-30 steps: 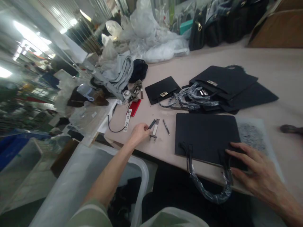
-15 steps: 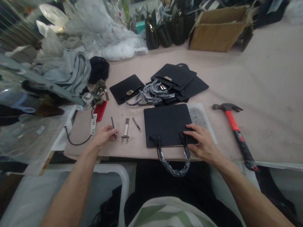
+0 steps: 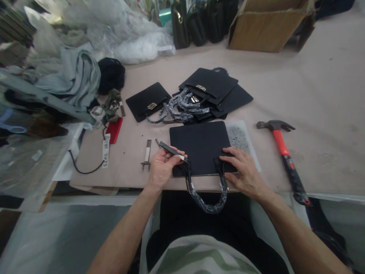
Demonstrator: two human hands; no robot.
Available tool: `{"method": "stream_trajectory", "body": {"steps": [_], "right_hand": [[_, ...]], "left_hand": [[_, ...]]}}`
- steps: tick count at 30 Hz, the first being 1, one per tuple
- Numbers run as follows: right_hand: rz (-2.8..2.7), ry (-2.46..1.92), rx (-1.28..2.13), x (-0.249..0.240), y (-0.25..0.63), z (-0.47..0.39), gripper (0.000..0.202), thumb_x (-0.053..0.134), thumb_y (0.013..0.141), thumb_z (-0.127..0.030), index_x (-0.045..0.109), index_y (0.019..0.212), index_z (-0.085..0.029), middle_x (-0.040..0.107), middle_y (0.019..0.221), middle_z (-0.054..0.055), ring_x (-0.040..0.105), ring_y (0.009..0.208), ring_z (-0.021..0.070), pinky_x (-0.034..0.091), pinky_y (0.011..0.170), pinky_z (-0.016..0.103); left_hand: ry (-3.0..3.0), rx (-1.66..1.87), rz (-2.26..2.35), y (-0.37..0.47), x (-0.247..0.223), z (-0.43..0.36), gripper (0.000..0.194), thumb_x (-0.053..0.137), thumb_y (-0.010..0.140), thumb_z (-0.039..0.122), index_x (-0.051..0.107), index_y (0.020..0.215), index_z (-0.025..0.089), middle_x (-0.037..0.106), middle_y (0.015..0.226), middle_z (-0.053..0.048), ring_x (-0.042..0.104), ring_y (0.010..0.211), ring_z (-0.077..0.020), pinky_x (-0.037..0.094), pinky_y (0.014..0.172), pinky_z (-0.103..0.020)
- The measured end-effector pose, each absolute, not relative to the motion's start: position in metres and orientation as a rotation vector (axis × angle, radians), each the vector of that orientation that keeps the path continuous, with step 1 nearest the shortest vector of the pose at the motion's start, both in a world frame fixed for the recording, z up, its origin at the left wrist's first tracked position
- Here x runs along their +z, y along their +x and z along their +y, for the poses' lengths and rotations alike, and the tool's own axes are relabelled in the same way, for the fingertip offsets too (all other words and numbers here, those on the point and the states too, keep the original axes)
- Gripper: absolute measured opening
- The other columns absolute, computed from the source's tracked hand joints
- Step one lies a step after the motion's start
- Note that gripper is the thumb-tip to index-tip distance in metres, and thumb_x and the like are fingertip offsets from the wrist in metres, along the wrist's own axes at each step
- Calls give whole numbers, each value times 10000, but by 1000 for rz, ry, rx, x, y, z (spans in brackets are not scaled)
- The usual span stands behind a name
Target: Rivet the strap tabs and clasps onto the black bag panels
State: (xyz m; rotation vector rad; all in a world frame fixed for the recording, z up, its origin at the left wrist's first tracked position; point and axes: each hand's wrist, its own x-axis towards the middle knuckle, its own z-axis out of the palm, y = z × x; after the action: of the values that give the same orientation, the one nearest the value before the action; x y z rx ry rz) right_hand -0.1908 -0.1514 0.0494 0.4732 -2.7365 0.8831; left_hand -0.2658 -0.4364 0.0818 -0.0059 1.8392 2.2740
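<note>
My left hand (image 3: 162, 167) is closed round a slim grey metal punch (image 3: 171, 149), slanting over the left handle base of a black bag panel (image 3: 198, 142). Whether its tip touches the handle base I cannot tell. My right hand (image 3: 242, 169) holds the panel at its lower right corner, fingers on the right handle base and thumb at the lower edge. The panel's plastic-wrapped handle (image 3: 211, 208) loops over the table's front edge. A two-pronged metal tool (image 3: 147, 154) lies left of my left hand. Another thin tool is partly hidden behind that hand.
Right of the panel lies a claw hammer (image 3: 282, 156). A speckled slab (image 3: 241, 139) shows beside the panel. Behind are stacked black bag panels (image 3: 211, 85), standing black bags (image 3: 181, 28) and a cardboard box (image 3: 262, 32). A red flat object (image 3: 115, 130) and heaped cloth (image 3: 82, 76) lie left.
My left hand has moved right with the punch, from the bare tabletop to the panel's left handle base. My right hand stays on the panel. The view has shifted slightly.
</note>
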Motion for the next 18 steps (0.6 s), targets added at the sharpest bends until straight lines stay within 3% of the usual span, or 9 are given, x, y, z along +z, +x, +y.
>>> {"method": "stream_trajectory", "body": {"steps": [5, 18], "right_hand": [[-2767, 447, 881, 49, -190, -151, 373, 616, 878, -278, 606, 1245, -217, 539, 1422, 131, 453, 1349, 358, 387, 1083, 598], [-2776, 442, 932, 53, -191, -151, 378, 573, 896, -303, 604, 1260, -208, 536, 1418, 143, 440, 1356, 379, 374, 1083, 612]], "left_hand": [[356, 2052, 2185, -256, 75, -416, 144, 683, 905, 228, 637, 1029, 169, 764, 1008, -80, 752, 947, -209, 622, 900, -343], [549, 1814, 2564, -250, 66, -412, 91, 626, 937, 175, 670, 1016, 168, 773, 1009, -72, 751, 945, -191, 618, 878, -322]]}}
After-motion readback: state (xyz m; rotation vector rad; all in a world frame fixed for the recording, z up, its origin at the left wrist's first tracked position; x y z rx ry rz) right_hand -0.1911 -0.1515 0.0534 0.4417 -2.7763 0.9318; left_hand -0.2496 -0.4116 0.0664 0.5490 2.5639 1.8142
